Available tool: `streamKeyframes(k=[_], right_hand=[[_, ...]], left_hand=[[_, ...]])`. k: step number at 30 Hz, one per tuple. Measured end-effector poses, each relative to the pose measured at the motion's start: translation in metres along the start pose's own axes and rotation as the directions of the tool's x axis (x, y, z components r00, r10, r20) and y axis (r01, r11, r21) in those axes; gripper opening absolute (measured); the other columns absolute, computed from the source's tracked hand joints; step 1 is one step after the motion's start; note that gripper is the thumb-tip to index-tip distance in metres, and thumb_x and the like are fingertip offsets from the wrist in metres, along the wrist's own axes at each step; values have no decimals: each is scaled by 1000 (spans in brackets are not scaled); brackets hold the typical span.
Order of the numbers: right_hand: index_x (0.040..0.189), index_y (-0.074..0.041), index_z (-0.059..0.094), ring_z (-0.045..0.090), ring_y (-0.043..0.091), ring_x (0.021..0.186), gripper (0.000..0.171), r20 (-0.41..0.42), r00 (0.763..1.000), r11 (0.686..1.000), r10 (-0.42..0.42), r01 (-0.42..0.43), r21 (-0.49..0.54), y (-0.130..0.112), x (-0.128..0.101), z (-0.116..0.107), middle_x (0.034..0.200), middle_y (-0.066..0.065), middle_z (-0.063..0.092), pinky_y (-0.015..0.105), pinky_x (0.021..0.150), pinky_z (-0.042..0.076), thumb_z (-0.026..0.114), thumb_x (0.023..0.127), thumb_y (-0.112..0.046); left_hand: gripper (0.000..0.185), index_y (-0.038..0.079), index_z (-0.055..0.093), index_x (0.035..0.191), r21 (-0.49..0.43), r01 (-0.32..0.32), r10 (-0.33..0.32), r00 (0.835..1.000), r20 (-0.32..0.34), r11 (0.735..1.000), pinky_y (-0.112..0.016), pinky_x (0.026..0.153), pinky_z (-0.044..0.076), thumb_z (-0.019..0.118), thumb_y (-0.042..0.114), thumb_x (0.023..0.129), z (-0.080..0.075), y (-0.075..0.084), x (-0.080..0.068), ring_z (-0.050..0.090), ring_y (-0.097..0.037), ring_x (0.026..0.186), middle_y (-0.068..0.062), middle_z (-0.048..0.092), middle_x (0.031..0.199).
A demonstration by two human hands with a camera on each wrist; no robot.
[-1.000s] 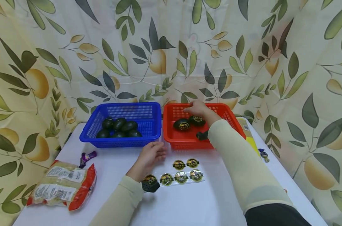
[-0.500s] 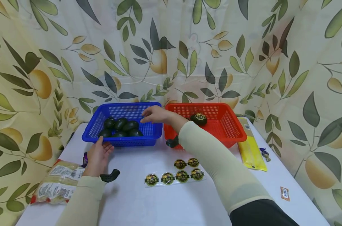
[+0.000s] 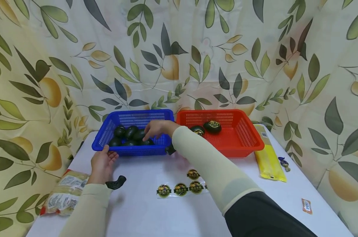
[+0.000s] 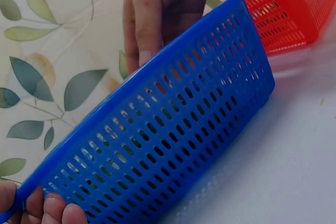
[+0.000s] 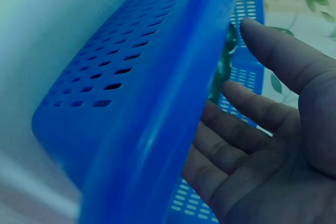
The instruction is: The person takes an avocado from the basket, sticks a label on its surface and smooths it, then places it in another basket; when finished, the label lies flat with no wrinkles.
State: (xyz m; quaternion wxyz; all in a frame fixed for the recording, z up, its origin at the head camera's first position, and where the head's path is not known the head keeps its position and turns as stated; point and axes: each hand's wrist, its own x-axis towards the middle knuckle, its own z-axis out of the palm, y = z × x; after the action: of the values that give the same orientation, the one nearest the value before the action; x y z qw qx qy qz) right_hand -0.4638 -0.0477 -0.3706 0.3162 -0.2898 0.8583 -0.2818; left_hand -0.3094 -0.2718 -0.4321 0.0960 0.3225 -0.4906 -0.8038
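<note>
Both hands at the blue basket

The right hand, over the red basket a second ago, is now inside the blue basket, lower and closer to the fruit than half a second back. The left hand has gone from beside the stickers to the blue basket's near rim, which it pinches between thumb and fingers. The right hand's fingers are spread and its palm holds nothing (whether a fingertip touches fruit, I cannot tell). The work, I judge, now centres on the plain dark green avocados, bunched toward the blue basket's near left corner. Two avocados with labels lie in the red basket, toward its left side.

The baskets stand side by side along the far edge of the white worktop. The stickers sit on a clear sheet midway toward the near edge, its right end hidden by the right sleeve. A snack bag lies by the left edge. Toward the right edge are a yellow packet, a wrapped candy and a small orange wrapper. Leaf-and-fruit curtains hang behind.
</note>
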Motion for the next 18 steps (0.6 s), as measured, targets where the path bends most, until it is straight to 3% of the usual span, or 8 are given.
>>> streamKeyframes(k=[9, 18], right_hand=[[151, -3, 49, 54, 31, 136, 67, 122, 992, 990, 27, -10, -139, -11, 23, 1, 153, 14, 51, 46, 106, 54, 76, 96, -29], [149, -8, 52, 58, 32, 132, 55, 229, 965, 972, 128, -75, -224, -14, 33, 1, 152, 12, 52, 48, 111, 50, 70, 99, -21]], left_hand=[[21, 19, 47, 119, 31, 5, -5, 1000, -1, 1000, -23, 88, 59, 47, 37, 110, -1, -1, 6, 60, -16, 102, -1, 58, 102], [22, 19, 47, 120, 73, -9, 9, 1000, -3, 997, -22, 91, 58, 47, 38, 110, -1, -1, 8, 60, -15, 100, -1, 58, 107]])
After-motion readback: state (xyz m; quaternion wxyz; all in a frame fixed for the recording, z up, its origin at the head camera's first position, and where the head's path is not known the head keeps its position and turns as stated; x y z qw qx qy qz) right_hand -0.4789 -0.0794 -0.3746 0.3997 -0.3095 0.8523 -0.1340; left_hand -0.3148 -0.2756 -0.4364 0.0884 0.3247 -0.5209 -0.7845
